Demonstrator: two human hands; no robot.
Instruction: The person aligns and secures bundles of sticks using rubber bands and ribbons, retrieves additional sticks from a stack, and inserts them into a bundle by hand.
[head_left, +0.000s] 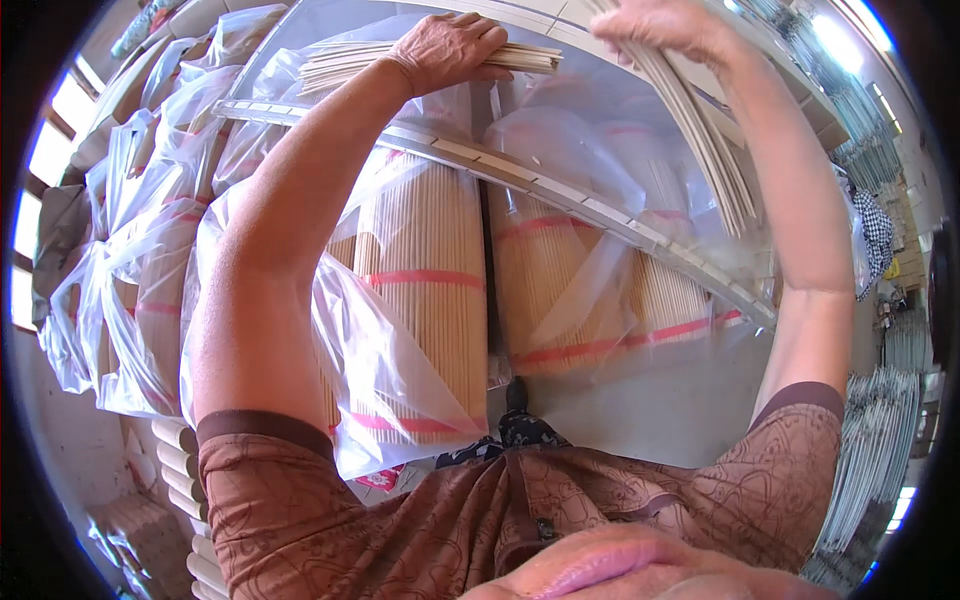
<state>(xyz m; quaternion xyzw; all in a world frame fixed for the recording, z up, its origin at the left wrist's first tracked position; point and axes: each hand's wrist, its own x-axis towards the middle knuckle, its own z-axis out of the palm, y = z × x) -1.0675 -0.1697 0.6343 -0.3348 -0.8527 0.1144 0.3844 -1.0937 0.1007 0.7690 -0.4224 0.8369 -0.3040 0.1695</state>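
My left hand (445, 50) is closed over a bundle of thin, pale sticks (345, 68), which lies crosswise over a clear sheet with a metal edge (540, 185). The bundle's ends stick out on both sides of the fingers. At the top right, my right hand (665, 30) grips a second bundle of pale sticks (695, 130). Those hang down at a slant and fan slightly at their lower ends. Part of the right hand's fingers is cut off by the upper rim of the view.
Below the sheet stand big stick bundles (425, 240) tied with red bands, in clear plastic bags. More bagged bundles (165, 250) stack up at the left. Pale rolls (175, 460) sit at the lower left. Long thin rods (870, 460) are massed at the right.
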